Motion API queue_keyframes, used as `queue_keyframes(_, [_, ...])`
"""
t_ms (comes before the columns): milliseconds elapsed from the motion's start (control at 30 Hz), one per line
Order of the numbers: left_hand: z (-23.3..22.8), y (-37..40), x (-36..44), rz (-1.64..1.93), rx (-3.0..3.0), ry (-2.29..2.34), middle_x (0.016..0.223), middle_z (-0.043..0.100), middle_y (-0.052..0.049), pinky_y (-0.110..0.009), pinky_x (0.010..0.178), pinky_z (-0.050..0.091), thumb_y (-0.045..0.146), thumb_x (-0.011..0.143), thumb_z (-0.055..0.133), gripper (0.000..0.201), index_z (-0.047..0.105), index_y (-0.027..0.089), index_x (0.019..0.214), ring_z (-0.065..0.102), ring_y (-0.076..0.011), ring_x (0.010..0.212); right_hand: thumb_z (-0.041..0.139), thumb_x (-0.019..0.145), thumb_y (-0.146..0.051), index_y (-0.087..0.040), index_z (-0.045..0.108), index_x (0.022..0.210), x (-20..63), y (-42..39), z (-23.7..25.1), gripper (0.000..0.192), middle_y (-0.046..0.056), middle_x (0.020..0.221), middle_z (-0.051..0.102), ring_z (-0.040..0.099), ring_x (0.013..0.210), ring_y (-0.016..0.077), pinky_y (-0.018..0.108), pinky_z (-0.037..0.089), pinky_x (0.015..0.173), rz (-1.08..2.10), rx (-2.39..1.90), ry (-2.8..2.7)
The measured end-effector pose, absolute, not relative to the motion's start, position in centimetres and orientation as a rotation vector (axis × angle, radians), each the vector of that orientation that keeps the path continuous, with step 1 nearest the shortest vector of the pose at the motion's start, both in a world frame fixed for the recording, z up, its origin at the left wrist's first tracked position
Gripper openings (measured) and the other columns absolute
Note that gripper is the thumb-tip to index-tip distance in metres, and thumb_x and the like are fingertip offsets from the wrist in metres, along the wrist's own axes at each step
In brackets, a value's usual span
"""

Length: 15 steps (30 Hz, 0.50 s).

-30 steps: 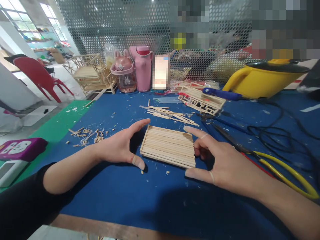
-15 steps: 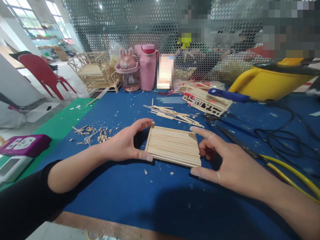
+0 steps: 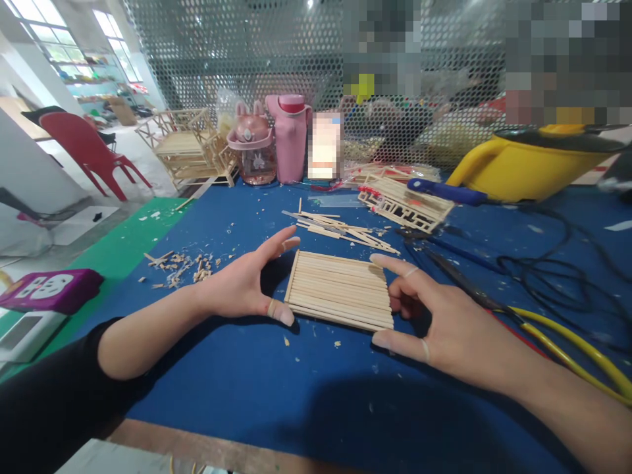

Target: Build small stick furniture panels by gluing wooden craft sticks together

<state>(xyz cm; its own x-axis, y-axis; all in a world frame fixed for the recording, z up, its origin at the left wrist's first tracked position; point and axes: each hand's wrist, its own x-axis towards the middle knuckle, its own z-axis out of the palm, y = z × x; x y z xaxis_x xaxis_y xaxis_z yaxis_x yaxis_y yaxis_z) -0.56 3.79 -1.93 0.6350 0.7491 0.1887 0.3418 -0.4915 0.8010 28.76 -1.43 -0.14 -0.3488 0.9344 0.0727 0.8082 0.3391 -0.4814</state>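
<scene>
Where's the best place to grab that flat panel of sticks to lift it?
Probably by the stick panel's two short ends, from left and right, where the left hand and right hand sit. It lies flat on the mat, so the ends offer edges to pinch.

Craft workshop: stick models (image 3: 190, 146), pliers (image 3: 543, 329).

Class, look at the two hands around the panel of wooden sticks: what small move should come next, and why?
Probably press both hands gently inward to square the stick panel. The left hand and right hand bracket its two ends with thumb and forefinger spread, and the stick ends look slightly uneven on the blue mat.
</scene>
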Motion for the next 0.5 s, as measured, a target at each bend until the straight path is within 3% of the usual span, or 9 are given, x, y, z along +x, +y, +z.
queue_keyframes(133, [-2.02, 3.87, -0.39, 0.716, 2.043, 0.858, 0.143, 0.040, -0.013, -0.052, 0.110, 0.020, 0.036, 0.058, 0.081, 0.111, 0.013, 0.029, 0.145, 0.036, -0.0326, 0.131, 0.068, 0.067, -0.049, -0.025, 0.034, 0.136, 28.83, -1.43, -0.17, 0.080, -0.003, 0.072, 0.056, 0.056, 0.064, 0.0160, 0.028, 0.047, 0.060, 0.501, -1.547, -2.276])
queue_keyframes(500, [-1.45, 3.74, -0.29, 0.670, 2.144, 0.887, 0.142, 0.042, -0.014, -0.049, 0.108, 0.025, 0.041, 0.061, 0.078, 0.107, 0.014, 0.027, 0.145, 0.038, -0.0313, 0.129, 0.067, 0.069, -0.046, -0.025, 0.028, 0.139, 28.81, -1.25, 0.00, 0.083, -0.002, 0.076, 0.059, 0.057, 0.068, 0.0163, 0.028, 0.046, 0.061, 0.620, -1.480, -2.308])
